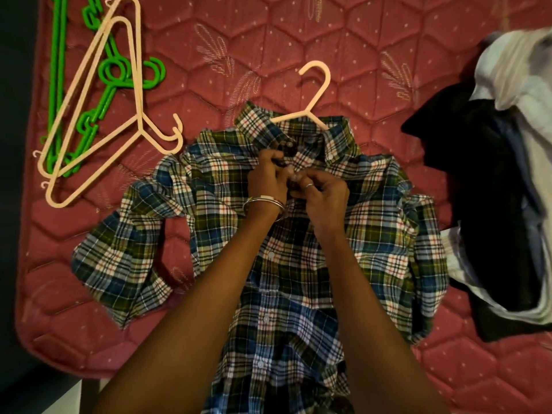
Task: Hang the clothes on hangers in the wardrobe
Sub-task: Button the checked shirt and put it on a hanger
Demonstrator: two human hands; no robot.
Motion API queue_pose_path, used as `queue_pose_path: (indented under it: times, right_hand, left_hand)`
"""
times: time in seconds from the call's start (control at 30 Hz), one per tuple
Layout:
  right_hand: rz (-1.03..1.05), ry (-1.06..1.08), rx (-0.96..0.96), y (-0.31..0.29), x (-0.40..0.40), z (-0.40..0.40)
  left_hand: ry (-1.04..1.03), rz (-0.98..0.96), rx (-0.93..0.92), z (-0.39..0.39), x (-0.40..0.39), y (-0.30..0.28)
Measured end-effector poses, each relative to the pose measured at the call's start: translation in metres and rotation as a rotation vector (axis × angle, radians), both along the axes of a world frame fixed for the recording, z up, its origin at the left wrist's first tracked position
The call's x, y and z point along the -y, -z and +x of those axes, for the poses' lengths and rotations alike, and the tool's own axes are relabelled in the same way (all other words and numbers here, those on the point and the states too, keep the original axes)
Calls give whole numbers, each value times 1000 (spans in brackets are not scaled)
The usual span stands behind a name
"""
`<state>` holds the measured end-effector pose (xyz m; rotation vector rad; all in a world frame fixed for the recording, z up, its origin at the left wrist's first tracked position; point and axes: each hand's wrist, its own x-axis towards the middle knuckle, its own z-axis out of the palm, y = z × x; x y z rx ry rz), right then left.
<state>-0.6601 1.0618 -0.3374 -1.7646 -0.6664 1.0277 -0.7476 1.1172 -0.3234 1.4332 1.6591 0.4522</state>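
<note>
The shirt [286, 249] lies face up on the bed [328, 49], already threaded onto a hanger [313, 94] whose hook sticks out past the collar, and both hands meet at the placket just below the collar, apparently doing up a top button.

The main risk, as I judge it, is at the button itself: the fingers crowd over it, so a half-seated button could slip back out once the shirt is lifted, and the neck would then open and let the shirt slide off one arm of the hanger. The hanger's shoulders are hidden under the cloth, so I cannot tell whether it sits evenly; if it is skewed, pulling the placket together could drag the collar sideways and tip it further. The sleeves lie rumpled out to either side and could snag on the spare hangers [98, 115] lying just beside the left sleeve when the shirt is picked up.

The left hand [267, 177], with bangles at the wrist, pinches the shirt's left edge with curled fingers. The right hand [321, 189], a ring on one finger, pinches the opposite edge, fingertips nearly touching the left's. Both forearms reach straight forward, close together over the shirt's front
</note>
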Motion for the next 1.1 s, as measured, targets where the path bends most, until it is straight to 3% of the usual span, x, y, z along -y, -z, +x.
queue_pose_path:
  times: [0.13,0.27,0.37,0.43,0.5,0.6,0.7,0.8,0.93,1.1]
  right_hand:
    - [-50,-212,203,-9,-9,-7]
    - [-166,16,268,-4,-10,5]
    - [-38,30,389,-19,-11,18]
    - [107,18,580,-35,-20,29]
    - [136,-96,787,-43,-35,40]
    - [-77,-495,1058,-44,-56,57]
    - [-86,-678,1008,-40,-70,67]
    - [93,-717,826,-34,-72,70]
    - [182,-693,777,-36,-69,60]
    - [336,-520,769,-46,-68,43]
  left_hand:
    - [54,2,-71,-10,-2,7]
    - [20,-17,-179,-8,-2,-2]
    - [-20,244,-250,-17,-14,-13]
    - [115,505,-346,-17,-31,-16]
    - [361,599,-450,-11,-52,-19]
    - [794,319,-611,0,-78,-22]
    - [871,238,-757,1,-87,-23]
    - [623,196,-579,1,-91,-25]
    - [410,-37,-70,6,-99,-42]
    - [207,-245,129,9,-98,-61]
